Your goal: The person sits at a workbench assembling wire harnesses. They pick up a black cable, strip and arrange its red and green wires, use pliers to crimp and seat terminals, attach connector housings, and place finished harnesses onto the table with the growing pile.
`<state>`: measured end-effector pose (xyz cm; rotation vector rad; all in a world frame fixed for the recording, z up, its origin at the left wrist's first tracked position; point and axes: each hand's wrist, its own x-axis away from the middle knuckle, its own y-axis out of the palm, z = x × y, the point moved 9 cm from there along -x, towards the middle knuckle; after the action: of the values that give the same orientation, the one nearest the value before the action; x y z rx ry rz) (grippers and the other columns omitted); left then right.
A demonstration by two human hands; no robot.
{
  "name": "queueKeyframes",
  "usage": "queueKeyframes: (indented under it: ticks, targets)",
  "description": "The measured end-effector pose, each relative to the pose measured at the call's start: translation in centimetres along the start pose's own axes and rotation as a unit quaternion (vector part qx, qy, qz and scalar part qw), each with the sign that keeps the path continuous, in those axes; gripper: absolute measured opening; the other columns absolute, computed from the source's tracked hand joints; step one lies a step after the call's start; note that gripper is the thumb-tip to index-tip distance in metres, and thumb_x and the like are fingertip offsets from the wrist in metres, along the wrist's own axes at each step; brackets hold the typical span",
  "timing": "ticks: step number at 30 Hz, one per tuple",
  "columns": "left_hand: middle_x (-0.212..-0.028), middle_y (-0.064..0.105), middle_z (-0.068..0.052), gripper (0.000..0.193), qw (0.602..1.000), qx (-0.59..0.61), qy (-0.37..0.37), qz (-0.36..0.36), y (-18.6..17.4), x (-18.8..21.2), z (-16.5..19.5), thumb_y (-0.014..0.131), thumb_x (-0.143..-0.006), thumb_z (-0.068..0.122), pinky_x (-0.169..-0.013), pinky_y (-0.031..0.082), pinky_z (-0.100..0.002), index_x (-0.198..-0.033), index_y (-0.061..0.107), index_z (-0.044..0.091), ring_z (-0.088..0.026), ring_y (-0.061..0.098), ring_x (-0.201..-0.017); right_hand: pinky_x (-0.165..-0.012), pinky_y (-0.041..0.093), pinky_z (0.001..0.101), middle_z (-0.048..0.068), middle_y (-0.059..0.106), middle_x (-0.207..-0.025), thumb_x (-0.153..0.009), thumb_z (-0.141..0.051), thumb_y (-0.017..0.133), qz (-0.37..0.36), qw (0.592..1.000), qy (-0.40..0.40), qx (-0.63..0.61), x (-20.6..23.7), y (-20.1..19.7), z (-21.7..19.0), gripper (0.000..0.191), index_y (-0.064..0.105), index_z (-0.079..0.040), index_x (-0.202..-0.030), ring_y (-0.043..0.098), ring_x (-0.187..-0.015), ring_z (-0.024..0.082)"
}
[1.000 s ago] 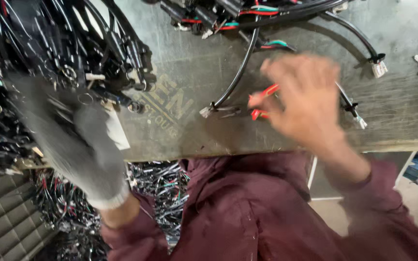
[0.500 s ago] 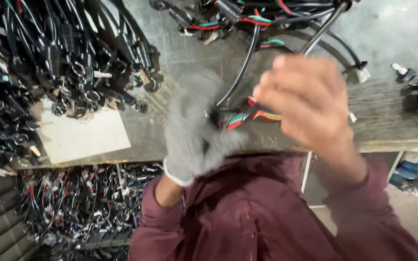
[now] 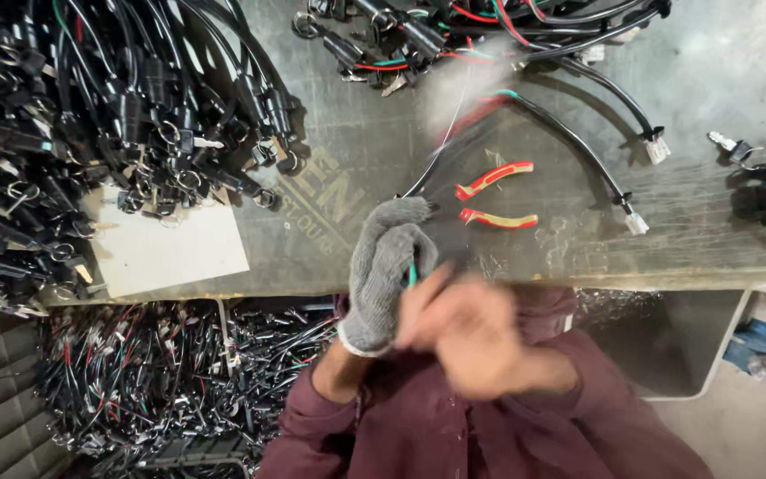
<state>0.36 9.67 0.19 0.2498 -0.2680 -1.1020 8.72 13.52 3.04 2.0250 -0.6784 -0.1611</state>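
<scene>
The fingers of the grey knitted-gloved left hand (image 3: 387, 270) are closed round a thin black-sheathed cable with coloured wires (image 3: 427, 173), whose long axis runs up and away across the scratched grey metal worktop (image 3: 711, 71). The bare right hand (image 3: 467, 333), blurred, is pressed just beside it; its grip cannot be told. Red-handled cutters (image 3: 494, 197) lie nearby.

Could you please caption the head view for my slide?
Gloved left hand and bare right hand grip a cable beside pliers.
</scene>
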Motion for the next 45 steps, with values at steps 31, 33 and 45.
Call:
queueKeyframes:
  ticks: [31, 33, 45]
  targets:
    - [-0.114, 0.067, -0.005, 0.049, 0.994, 0.047, -0.032, -0.093, 6.8, 4.9, 0.2, 0.086, -0.090, 0.021, -0.091, 0.056, -0.032, -0.125, 0.055, 0.007, -0.014, 0.064, -0.104, -0.080, 0.044, 0.0439, -0.004, 0.066, -0.069, -0.106, -0.057, 0.037, -0.197, 0.970, -0.102, 0.098, 0.4, 3.2, -12.3, 0.052, 0.056, -0.019, -0.076, 0.065, -0.065, 0.019]
    - [-0.109, 0.067, -0.007, 0.041, 0.994, -0.086, 0.061, -0.023, 5.3, 3.4, 2.0, 0.084, -0.092, 0.020, -0.084, 0.054, -0.032, -0.120, 0.058, 0.006, -0.019, 0.066, -0.097, -0.074, 0.046, 0.0443, -0.004, 0.065, -0.068, -0.104, -0.056, 0.038, -0.220, 0.968, -0.103, 0.071, 1.1, 2.0, -11.6, 0.050, 0.056, -0.019, -0.076, 0.066, -0.059, 0.019]
    - [-0.107, 0.069, -0.013, 0.032, 0.930, 0.175, -0.151, -0.286, 5.9, 2.4, -3.3, 0.068, -0.099, 0.033, -0.076, 0.050, -0.037, -0.125, 0.066, 0.013, -0.024, 0.066, -0.090, -0.087, 0.045, 0.0379, 0.008, 0.058, -0.103, -0.109, -0.053, 0.046, -0.117, 0.970, -0.203, 0.068, -2.5, -3.2, -13.9, 0.050, 0.051, -0.003, -0.111, 0.057, -0.091, 0.022]
